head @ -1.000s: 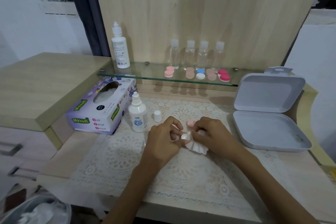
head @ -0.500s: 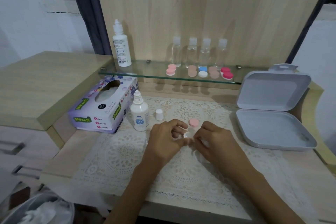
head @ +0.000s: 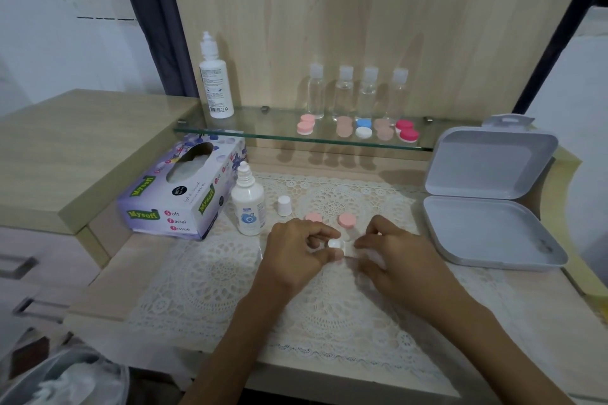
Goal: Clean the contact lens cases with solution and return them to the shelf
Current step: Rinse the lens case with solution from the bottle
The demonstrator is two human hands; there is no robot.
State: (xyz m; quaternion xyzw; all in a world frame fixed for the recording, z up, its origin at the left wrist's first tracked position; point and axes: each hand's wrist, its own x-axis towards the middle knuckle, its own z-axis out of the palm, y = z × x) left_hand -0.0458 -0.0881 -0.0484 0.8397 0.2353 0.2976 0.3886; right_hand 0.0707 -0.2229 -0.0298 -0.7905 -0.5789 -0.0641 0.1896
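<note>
Here, I see the white lens case (head: 336, 244) pinched by thumb and forefinger of my left hand (head: 296, 250), low over the lace mat (head: 230, 289); my right hand (head: 394, 255), just beside it, curls round a tissue (head: 375, 258).

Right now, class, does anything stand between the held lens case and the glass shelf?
Only low things: two pink lids and a white cap lie on the mat beyond the lens case that the left hand pinches; the right hand holds a tissue. The glass shelf has an unobstructed front.
</note>
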